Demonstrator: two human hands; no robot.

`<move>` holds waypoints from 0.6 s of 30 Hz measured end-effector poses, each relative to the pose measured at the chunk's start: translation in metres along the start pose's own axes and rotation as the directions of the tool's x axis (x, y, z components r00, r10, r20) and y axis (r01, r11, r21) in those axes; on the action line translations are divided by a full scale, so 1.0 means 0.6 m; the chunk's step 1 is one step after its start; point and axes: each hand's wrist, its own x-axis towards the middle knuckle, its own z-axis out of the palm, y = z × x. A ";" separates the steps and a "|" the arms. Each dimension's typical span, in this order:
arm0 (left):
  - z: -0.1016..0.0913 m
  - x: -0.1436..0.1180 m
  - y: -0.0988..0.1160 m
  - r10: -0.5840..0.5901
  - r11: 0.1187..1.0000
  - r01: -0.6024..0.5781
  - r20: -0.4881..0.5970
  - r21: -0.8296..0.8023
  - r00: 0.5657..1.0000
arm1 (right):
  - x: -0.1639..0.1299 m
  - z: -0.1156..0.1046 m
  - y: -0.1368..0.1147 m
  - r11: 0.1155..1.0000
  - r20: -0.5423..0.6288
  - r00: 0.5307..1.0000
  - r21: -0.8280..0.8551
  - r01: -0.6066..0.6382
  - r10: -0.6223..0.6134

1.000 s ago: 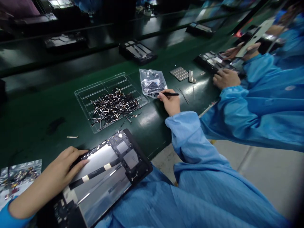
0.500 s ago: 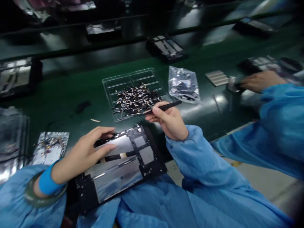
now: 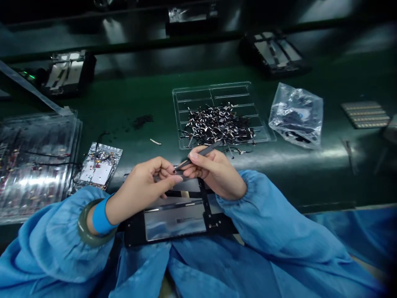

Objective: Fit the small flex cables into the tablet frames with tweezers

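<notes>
Black tweezers (image 3: 203,153) are gripped in my right hand (image 3: 218,171), tips pointing down and left. My left hand (image 3: 151,182) meets them with thumb and fingers pinched together. At the tweezer tips, by the left fingertips, is a tiny dark piece, too small to name. Under both hands lies an opened tablet-like device (image 3: 175,221) with silver panels and a black frame, its upper part covered by the hands. Just beyond is a clear plastic tray (image 3: 198,94) bearing a heap of small black-and-white flex cables (image 3: 220,126).
A clear bag of dark parts (image 3: 296,116) and a ribbed plate (image 3: 366,115) lie right. At left are stacked clear trays (image 3: 37,169) and a silver bag with small parts (image 3: 99,165). Opened devices (image 3: 274,54) (image 3: 66,72) stand farther back. A co-worker's blue sleeve (image 3: 366,227) shows right.
My view has turned right. My right hand has brought the tweezers from the tray's edge to my left hand, whose spread fingers have drawn into a pinch above the device.
</notes>
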 end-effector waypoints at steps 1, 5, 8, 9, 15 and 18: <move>0.001 0.001 0.002 -0.018 1.000 0.018 0.012 -0.022 1.000 | 0.000 0.000 0.001 1.000 0.007 1.000 0.010 -0.011 0.011; -0.001 0.002 0.003 -0.065 0.997 0.067 0.066 -0.023 0.996 | 0.000 -0.003 0.000 1.000 0.020 0.999 -0.001 -0.026 0.026; -0.018 -0.003 -0.010 0.016 0.990 -0.015 -0.003 0.143 1.000 | 0.000 -0.009 -0.001 0.992 -0.026 0.997 -0.102 0.071 -0.074; -0.027 -0.006 -0.015 0.054 0.975 -0.040 -0.059 0.219 0.997 | 0.001 -0.012 0.000 0.981 -0.045 0.991 -0.153 0.117 -0.126; -0.075 -0.026 -0.029 0.056 0.942 0.015 -0.202 0.335 0.978 | 0.012 -0.019 0.014 0.893 -0.034 0.968 -0.396 0.214 -0.247; -0.084 -0.036 -0.031 0.039 0.935 0.038 -0.211 0.352 0.977 | 0.013 -0.018 0.025 0.810 0.008 0.955 -0.526 0.257 -0.297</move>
